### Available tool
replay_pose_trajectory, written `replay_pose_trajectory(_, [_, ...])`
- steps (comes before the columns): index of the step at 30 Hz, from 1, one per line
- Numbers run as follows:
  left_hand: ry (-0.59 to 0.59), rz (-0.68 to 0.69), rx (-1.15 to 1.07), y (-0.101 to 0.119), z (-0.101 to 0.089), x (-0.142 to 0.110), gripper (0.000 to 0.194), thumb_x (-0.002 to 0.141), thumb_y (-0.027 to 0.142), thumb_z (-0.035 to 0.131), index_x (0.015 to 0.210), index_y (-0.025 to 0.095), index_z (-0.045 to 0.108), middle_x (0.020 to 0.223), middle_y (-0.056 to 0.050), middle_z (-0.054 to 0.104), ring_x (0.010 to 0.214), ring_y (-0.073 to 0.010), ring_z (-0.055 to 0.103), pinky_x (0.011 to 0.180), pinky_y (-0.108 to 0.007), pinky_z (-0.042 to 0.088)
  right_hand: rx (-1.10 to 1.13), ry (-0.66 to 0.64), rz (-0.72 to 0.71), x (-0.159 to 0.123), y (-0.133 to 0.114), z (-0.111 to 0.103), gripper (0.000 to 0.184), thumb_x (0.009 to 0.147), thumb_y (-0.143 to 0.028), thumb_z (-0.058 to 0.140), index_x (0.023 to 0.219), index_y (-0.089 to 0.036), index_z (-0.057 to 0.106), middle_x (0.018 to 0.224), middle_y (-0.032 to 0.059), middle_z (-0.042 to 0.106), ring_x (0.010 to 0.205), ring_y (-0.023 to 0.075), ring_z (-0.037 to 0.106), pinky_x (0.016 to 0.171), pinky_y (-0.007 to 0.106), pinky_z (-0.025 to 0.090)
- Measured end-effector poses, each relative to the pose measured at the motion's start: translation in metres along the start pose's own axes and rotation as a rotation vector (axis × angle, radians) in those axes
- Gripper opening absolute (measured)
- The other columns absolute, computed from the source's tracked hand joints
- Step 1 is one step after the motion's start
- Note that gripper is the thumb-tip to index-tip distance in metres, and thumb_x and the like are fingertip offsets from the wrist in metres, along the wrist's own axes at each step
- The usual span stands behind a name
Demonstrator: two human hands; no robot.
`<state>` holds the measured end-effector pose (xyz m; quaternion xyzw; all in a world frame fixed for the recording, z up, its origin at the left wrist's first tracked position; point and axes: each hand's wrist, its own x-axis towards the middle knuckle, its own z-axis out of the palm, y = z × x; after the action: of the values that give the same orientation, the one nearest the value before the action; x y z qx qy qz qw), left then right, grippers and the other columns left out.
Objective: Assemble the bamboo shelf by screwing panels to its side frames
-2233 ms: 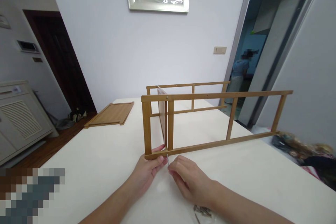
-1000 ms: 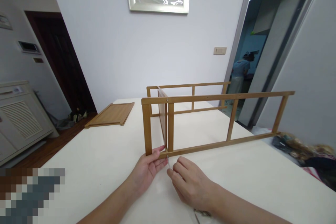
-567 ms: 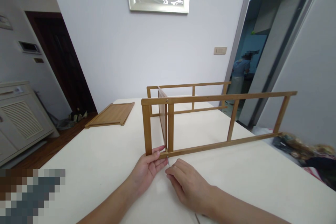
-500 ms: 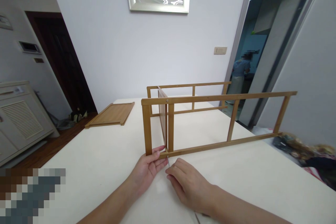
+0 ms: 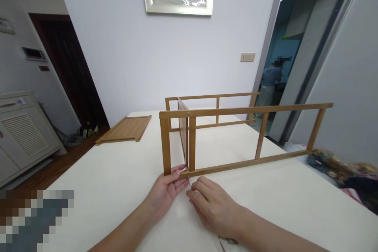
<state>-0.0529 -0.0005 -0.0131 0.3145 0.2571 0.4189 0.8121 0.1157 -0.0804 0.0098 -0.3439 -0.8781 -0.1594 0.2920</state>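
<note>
A wooden shelf frame (image 5: 224, 111) lies on its side, with one upright shelf panel (image 5: 182, 130) joining its two ladder-like sides. My left hand (image 5: 165, 191) is closed round the near lower corner, thumb on the bottom rail and fingers under and behind it. Pinched in my right hand (image 5: 211, 204) is a slim metal hex key (image 5: 189, 183), its tip meeting the rail beside my left fingertips. The grip end of the key is hidden by my fingers. A screw head (image 5: 188, 113) shows in the upper rail.
A second wooden panel (image 5: 125, 128) lies flat at the left on the white table (image 5: 112, 189). Small dark and metallic items (image 5: 227, 241) lie partly under my right wrist. Bundled cloth (image 5: 348, 169) is beyond the right edge. A person (image 5: 270, 80) stands past the doorway.
The fingers of my right hand have shifted slightly on the hex key. My left hand and the frame stay practically where they were.
</note>
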Motion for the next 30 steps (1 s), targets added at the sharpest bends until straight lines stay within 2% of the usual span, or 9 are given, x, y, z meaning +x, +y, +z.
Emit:
replay_pose_trajectory(6, [-0.008, 0.002, 0.003, -0.001, -0.002, 0.000, 0.023, 0.084, 0.014, 0.064, 0.106, 0.009, 0.067, 0.105, -0.014, 0.073, 0.101, -0.0223, 0.067, 0.099, -0.037, 0.048, -0.095, 0.030, -0.071, 0.002, 0.001, 0.001, 0.014, 0.091, -0.007, 0.048, 0.085, -0.015, 0.057, 0.073, 0.0051, 0.052, 0.068, 0.0178, 0.044, 0.059, 0.032, 0.038])
replay_pose_trajectory(12, [-0.017, 0.004, 0.004, 0.000, 0.000, -0.001, 0.021, 0.086, 0.014, 0.062, 0.106, 0.010, 0.066, 0.105, -0.014, 0.073, 0.099, -0.0215, 0.068, 0.096, -0.035, 0.050, -0.133, 0.025, -0.100, 0.001, 0.002, 0.011, 0.019, 0.089, -0.004, 0.047, 0.076, -0.016, 0.054, 0.073, 0.0060, 0.052, 0.068, 0.0185, 0.044, 0.059, 0.033, 0.037])
replay_pose_trajectory(15, [-0.011, -0.001, 0.010, 0.000, 0.002, -0.001, 0.022, 0.085, 0.013, 0.062, 0.106, 0.009, 0.066, 0.103, -0.014, 0.073, 0.097, -0.0218, 0.069, 0.095, -0.035, 0.051, -0.101, 0.056, -0.057, 0.003, 0.000, 0.012, 0.019, 0.089, -0.004, 0.046, 0.077, -0.016, 0.054, 0.073, 0.0058, 0.052, 0.070, 0.0189, 0.046, 0.061, 0.033, 0.040])
replay_pose_trajectory(22, [0.014, 0.005, 0.013, 0.001, 0.003, -0.001, 0.025, 0.085, 0.011, 0.061, 0.110, 0.007, 0.063, 0.104, -0.016, 0.072, 0.096, -0.0228, 0.069, 0.091, -0.035, 0.052, 0.136, 0.120, 0.123, 0.007, -0.004, 0.009, 0.013, 0.090, -0.010, 0.048, 0.098, -0.017, 0.055, 0.087, 0.0073, 0.058, 0.081, 0.0193, 0.051, 0.070, 0.033, 0.047])
replay_pose_trajectory(25, [0.021, 0.012, 0.007, 0.000, 0.001, 0.001, 0.027, 0.085, 0.011, 0.061, 0.112, 0.007, 0.062, 0.103, -0.016, 0.073, 0.096, -0.0233, 0.069, 0.092, -0.036, 0.052, 0.227, 0.133, 0.177, 0.006, -0.004, 0.011, 0.014, 0.090, -0.010, 0.048, 0.100, -0.018, 0.054, 0.088, 0.0063, 0.057, 0.083, 0.0186, 0.051, 0.071, 0.031, 0.047])
replay_pose_trajectory(30, [0.040, 0.003, -0.006, 0.000, -0.002, 0.003, 0.028, 0.085, 0.011, 0.061, 0.113, 0.009, 0.061, 0.100, -0.015, 0.073, 0.099, -0.0246, 0.069, 0.097, -0.039, 0.051, 0.182, 0.155, 0.163, 0.002, -0.003, 0.014, 0.016, 0.091, -0.007, 0.045, 0.097, -0.017, 0.056, 0.083, 0.0031, 0.053, 0.076, 0.0145, 0.049, 0.064, 0.024, 0.042])
